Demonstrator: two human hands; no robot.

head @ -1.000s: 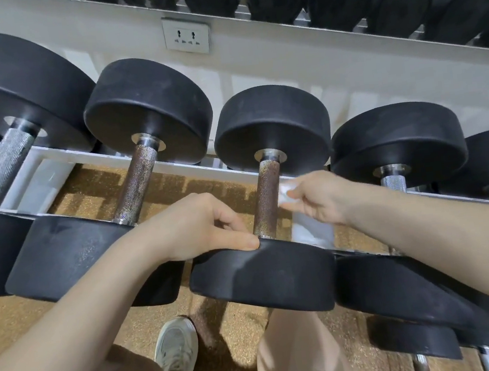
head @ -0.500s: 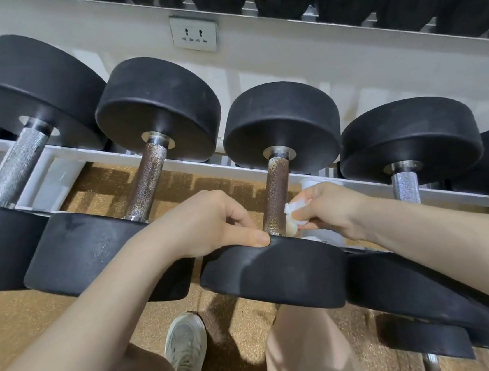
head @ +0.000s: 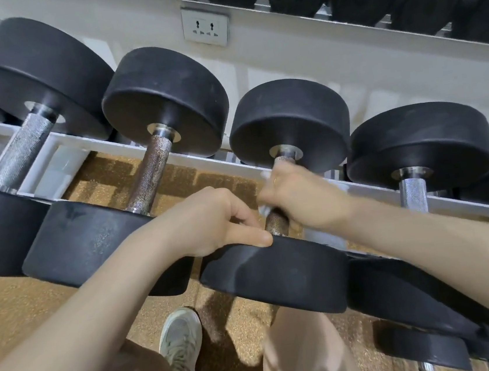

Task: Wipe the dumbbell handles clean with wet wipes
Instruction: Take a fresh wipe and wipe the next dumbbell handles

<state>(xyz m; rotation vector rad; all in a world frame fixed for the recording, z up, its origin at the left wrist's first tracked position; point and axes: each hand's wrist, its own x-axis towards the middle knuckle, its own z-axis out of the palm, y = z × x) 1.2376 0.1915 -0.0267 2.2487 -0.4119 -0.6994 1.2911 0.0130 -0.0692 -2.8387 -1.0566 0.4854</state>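
My right hand (head: 299,197) is clenched around the rusty handle (head: 276,221) of the third dumbbell (head: 278,276) from the left on the white rack (head: 86,142), with bits of the wet wipe (head: 266,210) peeking out white between my fingers and the bar. My left hand (head: 210,219) rests beside that handle on the dumbbell's near head, thumb pressed along the rubber edge and fingers loosely curled, holding nothing. Left of this dumbbell another rusty handle (head: 151,177) stands uncovered; I see my shoe (head: 180,342) below it on the cork floor (head: 6,301).
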